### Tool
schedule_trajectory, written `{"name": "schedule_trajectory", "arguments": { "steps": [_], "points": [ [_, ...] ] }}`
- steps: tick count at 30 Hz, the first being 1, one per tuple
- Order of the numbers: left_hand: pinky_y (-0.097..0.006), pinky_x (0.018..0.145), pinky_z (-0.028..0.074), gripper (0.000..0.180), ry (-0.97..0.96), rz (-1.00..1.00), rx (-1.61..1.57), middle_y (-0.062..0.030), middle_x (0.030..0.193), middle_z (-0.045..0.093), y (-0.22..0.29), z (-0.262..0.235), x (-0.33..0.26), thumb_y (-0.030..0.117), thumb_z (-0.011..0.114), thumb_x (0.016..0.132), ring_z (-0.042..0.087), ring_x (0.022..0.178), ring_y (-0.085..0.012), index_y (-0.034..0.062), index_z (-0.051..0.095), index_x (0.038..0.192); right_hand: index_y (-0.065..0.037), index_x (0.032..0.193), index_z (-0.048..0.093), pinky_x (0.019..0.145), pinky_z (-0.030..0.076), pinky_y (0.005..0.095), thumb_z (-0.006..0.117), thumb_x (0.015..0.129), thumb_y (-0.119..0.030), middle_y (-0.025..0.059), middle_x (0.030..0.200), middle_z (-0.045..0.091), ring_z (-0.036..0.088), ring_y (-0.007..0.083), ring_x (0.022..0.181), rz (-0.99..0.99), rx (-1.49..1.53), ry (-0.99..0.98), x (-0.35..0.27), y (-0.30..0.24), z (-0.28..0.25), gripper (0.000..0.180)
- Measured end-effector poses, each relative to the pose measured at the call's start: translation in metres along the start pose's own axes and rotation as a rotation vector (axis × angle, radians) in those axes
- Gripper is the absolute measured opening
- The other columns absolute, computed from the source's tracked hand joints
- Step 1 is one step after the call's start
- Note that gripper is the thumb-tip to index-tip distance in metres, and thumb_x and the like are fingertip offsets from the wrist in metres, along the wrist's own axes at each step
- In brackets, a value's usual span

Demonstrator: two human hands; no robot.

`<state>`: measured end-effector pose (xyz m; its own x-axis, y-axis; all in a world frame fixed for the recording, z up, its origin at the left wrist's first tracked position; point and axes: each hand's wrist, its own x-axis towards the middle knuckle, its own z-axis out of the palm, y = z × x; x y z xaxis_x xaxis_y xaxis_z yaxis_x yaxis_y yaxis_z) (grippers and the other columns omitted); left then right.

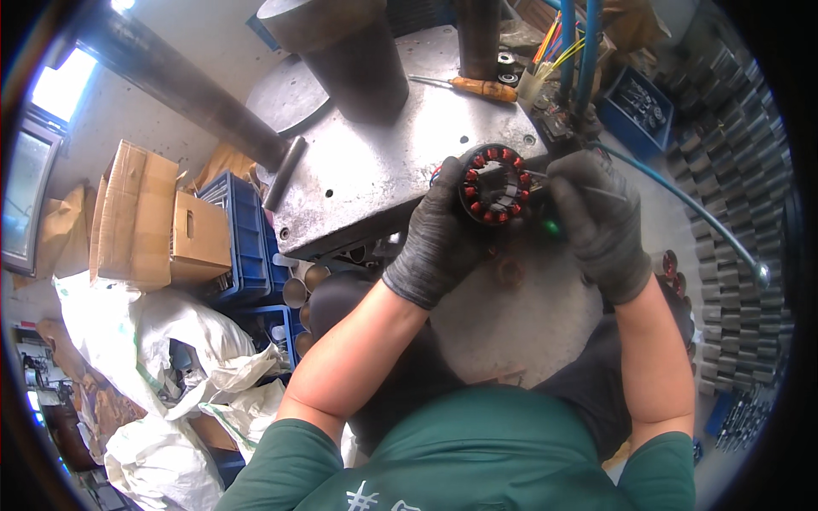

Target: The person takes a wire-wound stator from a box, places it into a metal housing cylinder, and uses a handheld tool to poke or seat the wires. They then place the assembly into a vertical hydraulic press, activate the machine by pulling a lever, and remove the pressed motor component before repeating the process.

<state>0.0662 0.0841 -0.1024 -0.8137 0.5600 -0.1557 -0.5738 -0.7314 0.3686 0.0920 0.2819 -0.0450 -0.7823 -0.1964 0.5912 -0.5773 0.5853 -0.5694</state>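
Note:
My left hand (433,247), in a dark grey glove, is closed around the rim of a motor stator (471,203). The stator is a black ring with red-copper windings set around an open centre, and its face is turned up toward me. Thin red and blue wires show at its left side. My right hand (603,228), gloved alike, is closed on a thin metal rod-like tool (588,187). The tool's tip points left to the stator's right rim; whether it touches cannot be told. A small green glow shows below the right fingers.
Ahead lies a worn steel machine plate (400,153) with thick columns, and an awl-like tool (483,88) with a wooden handle. Cardboard boxes (136,213), blue crates (247,230) and white sacks (170,332) crowd the left. A blue hose (694,200) and stacked metal pieces (737,255) are right.

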Motion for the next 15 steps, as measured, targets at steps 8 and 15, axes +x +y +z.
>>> {"name": "schedule_trajectory", "arguments": {
  "steps": [8, 15],
  "points": [
    [-0.048, 0.105, 0.048, 0.064, -0.059, 0.115, 0.092, -0.0156, 0.130, 0.060, -0.004, 0.011, 0.001, 0.056, 0.054, 0.097, 0.059, 0.121, -0.0297, 0.0063, 0.051, 0.137, 0.000, 0.090, 0.063, 0.059, 0.047, 0.0373, 0.063, 0.082, -0.001, 0.0122, 0.080, 0.062, 0.060, 0.0275, 0.066, -0.370, -0.108, 0.068, 0.003, -0.007, -0.017, 0.008],
    [-0.046, 0.103, 0.050, 0.061, 0.140, 0.366, 0.217, -0.0162, 0.122, 0.061, 0.018, -0.003, 0.006, 0.052, 0.057, 0.096, 0.060, 0.119, -0.0272, 0.0050, 0.050, 0.135, 0.003, 0.097, 0.064, 0.064, 0.050, 0.0391, 0.063, 0.086, 0.005, 0.0150, 0.082, 0.060, 0.061, 0.0302, 0.070, -0.394, -0.138, 0.208, 0.006, -0.017, -0.007, 0.012]
  ]
}}
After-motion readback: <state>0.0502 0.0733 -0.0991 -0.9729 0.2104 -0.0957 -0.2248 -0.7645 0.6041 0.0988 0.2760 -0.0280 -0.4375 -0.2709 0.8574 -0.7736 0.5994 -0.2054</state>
